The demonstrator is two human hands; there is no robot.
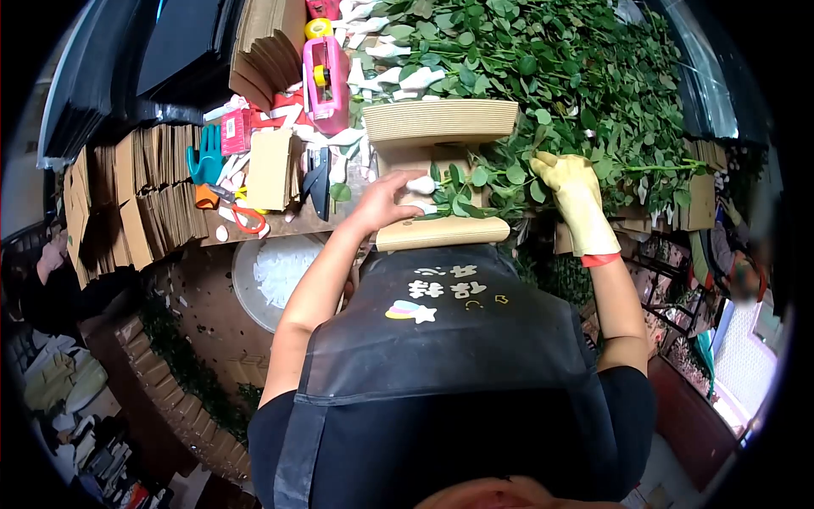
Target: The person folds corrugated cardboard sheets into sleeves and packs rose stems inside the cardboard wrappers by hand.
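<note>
My bare left hand (380,202) curves round the white-wrapped heads of leafy flower stems, its fingertips against the upper wrapped head (420,184). A second wrapped head (424,207) lies by my thumb. These stems (458,193) rest across a piece of cardboard between a raised corrugated cardboard wall (441,123) and a rolled cardboard edge (443,232) close to my apron. To the right, my right hand (566,176) in a pale yellow glove has its fingers curled on the leafy stems (513,174). The exact grip under the glove is partly hidden by leaves.
A large heap of leafy stems (577,76) covers the table's back right. At left are a pink tape dispenser (326,85), scissors (237,208), a teal glove (204,155) and stacked cardboard (157,182). A round tub (280,271) of white pieces stands below the table edge.
</note>
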